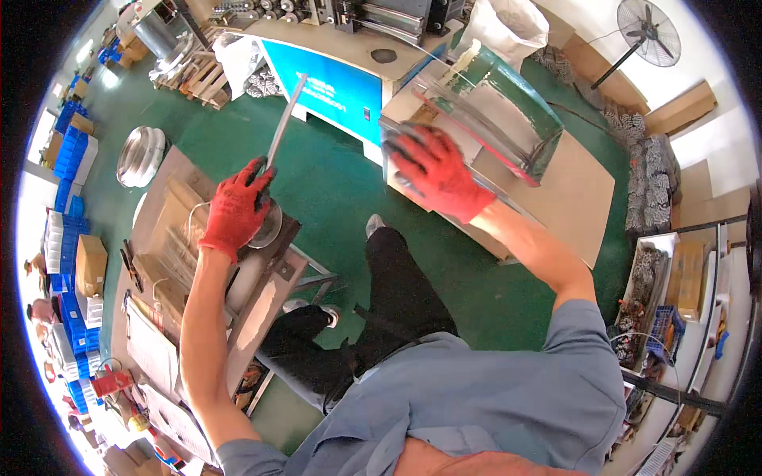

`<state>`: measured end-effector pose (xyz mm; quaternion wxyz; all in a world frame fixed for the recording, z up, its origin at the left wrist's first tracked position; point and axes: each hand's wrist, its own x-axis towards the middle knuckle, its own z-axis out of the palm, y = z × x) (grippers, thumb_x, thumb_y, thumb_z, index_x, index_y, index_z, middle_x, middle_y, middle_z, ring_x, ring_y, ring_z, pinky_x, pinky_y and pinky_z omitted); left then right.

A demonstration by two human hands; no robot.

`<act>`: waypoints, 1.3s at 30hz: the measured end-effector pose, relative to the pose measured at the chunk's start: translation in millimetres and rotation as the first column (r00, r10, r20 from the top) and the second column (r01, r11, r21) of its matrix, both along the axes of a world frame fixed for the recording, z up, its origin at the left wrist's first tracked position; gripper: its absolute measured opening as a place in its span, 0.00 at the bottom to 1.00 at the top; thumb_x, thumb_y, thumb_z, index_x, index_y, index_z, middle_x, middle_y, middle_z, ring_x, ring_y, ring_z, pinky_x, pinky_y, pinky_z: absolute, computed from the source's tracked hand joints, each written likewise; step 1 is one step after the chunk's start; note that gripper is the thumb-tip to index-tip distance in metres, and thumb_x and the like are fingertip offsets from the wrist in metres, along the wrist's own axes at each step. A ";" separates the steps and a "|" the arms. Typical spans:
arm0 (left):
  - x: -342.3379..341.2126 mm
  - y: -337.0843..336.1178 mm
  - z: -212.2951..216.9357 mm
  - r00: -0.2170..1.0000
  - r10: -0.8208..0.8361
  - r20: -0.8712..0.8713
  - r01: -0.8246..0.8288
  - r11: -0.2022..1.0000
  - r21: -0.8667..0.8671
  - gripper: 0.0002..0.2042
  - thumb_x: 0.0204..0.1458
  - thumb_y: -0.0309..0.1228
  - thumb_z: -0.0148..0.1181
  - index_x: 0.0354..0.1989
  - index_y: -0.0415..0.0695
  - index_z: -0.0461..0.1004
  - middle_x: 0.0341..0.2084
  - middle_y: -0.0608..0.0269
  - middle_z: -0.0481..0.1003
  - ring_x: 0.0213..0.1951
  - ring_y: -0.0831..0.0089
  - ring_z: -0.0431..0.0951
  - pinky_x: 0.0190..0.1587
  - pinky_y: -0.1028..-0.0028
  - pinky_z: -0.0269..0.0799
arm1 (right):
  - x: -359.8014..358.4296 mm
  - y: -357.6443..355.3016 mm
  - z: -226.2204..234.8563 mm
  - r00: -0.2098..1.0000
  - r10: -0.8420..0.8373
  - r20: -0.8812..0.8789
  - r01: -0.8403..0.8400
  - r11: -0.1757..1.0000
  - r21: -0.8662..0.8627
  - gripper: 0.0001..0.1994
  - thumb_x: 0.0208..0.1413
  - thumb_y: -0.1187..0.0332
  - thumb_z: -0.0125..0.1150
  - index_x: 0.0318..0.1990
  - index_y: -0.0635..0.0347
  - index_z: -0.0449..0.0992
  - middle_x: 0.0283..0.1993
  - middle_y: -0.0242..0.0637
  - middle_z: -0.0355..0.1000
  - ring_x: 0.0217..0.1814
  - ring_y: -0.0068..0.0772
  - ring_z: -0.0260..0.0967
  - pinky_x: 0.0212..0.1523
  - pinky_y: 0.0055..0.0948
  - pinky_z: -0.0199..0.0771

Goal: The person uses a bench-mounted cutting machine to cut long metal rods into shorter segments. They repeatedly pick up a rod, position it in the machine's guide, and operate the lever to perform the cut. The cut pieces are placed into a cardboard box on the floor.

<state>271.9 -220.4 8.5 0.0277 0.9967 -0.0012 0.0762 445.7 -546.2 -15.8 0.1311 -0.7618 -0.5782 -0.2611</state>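
Observation:
My left hand [236,208], in a red glove, grips the lower end of a long thin metal rod [286,119] that points up and away over the green floor. Just under this hand sits a round metal disc [268,226] on a small work stand [274,278]. My right hand [435,170], also in a red glove, is pressed on the near corner of a clear plastic-wrapped bundle [496,107] with a red edge. The bundle lies tilted on a pale board table [583,198]. My legs in dark trousers show between the two hands.
A blue and cream machine [341,79] stands ahead. Wooden pallets [202,79] lie at the upper left, and a round metal coil [141,156] rests on the floor. Blue crates [71,143] line the left wall. A fan [649,32] and metal shelving [675,309] are on the right.

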 end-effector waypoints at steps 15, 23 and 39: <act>5.0 -17.6 5.1 0.958 0.285 0.037 -0.287 0.953 0.092 0.25 0.45 0.29 0.59 0.56 0.48 0.69 0.57 0.60 0.68 0.52 0.56 0.71 0.56 0.59 0.65 | 55.2 -48.3 -56.3 0.993 0.078 -0.084 -0.087 0.990 -0.112 0.26 0.46 0.62 0.63 0.55 0.54 0.69 0.62 0.38 0.62 0.65 0.43 0.57 0.62 0.46 0.60; 32.3 -84.8 1.5 0.947 0.131 0.293 -0.175 0.976 0.128 0.26 0.44 0.30 0.62 0.56 0.47 0.69 0.53 0.55 0.69 0.55 0.53 0.67 0.59 0.58 0.62 | 58.1 -40.3 -40.9 0.974 0.227 0.004 -0.226 0.972 -0.066 0.28 0.46 0.56 0.63 0.57 0.50 0.68 0.66 0.38 0.59 0.68 0.44 0.54 0.64 0.47 0.58; 248.3 -252.1 -138.3 0.952 -0.120 -0.281 -0.258 -0.808 -0.529 0.26 0.57 0.45 0.55 0.60 0.45 0.61 0.53 0.58 0.68 0.51 0.63 0.72 0.52 0.66 0.71 | 268.2 -68.9 -158.5 0.412 -0.715 -0.565 0.447 0.699 -0.559 0.38 0.57 0.40 0.44 0.57 0.71 0.60 0.59 0.62 0.63 0.60 0.61 0.63 0.60 0.49 0.61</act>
